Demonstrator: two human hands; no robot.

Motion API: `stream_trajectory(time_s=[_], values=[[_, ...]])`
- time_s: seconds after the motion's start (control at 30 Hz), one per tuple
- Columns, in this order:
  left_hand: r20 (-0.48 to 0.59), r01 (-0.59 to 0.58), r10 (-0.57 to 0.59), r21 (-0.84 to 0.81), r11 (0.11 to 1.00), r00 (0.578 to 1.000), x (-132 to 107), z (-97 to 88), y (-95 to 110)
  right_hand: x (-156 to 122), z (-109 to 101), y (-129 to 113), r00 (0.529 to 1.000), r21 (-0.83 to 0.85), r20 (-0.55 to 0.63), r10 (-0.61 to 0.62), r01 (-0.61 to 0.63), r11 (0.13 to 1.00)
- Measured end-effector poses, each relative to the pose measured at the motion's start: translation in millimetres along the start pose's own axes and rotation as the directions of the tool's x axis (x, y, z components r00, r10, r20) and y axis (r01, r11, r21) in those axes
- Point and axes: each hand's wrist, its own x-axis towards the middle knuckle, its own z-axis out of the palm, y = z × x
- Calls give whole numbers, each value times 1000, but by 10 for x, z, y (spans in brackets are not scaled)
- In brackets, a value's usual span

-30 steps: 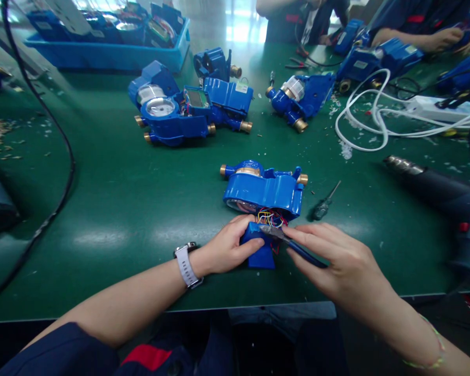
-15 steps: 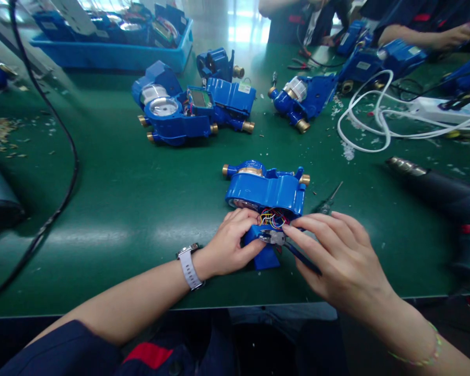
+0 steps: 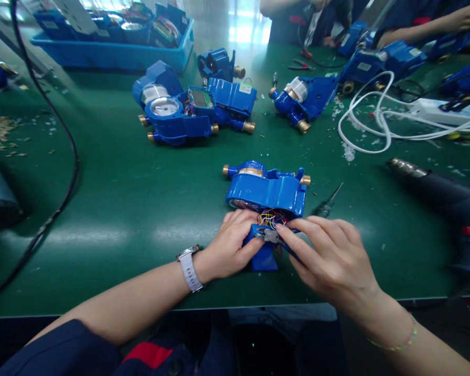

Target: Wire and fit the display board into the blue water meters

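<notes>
A blue water meter point(image 3: 266, 190) with brass ends lies in front of me, its housing tipped toward me and thin coloured wires point(image 3: 271, 217) coming out of it. My left hand point(image 3: 231, 243) grips a blue cover piece point(image 3: 265, 259) below the wires, thumb in front and fingers behind. In my right hand point(image 3: 332, 256) is a pair of pliers point(image 3: 271, 236), whose metal jaws rest at the upper edge of that cover piece near my left thumb. The handles are partly hidden behind my right fingers. A screwdriver point(image 3: 326, 208) lies just beyond my right hand.
Several blue water meters point(image 3: 180, 122) stand farther back, with a blue bin point(image 3: 113, 55) of more behind. At right are a white cable point(image 3: 387, 133), a power strip point(image 3: 442, 110) and a heat gun point(image 3: 434, 183). A black cable point(image 3: 68, 136) crosses the left. Co-workers' arms point(image 3: 426, 34) show at the back.
My right hand and the pliers have shifted slightly left, the jaws closer to my left thumb. My left hand stays on the cover piece. A co-worker's hand at the upper right has moved up.
</notes>
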Motion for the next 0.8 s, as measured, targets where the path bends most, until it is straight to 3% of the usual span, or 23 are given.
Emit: stream_trajectory(time_s=[0.2, 0.5, 0.8], values=[[-7, 15, -15, 5, 1000, 1000, 6, 0, 6, -21, -2, 10, 1000, 61, -12, 8, -7, 998], [-20, -13, 13, 2, 1000, 1000, -7, 7, -12, -85, 23, 74, 967, 375, 47, 251, -250, 893], [-7, -18, 18, -18, 1000, 1000, -4, -4, -2, -96, -55, 88, 993, 98, 83, 88, -96, 991]])
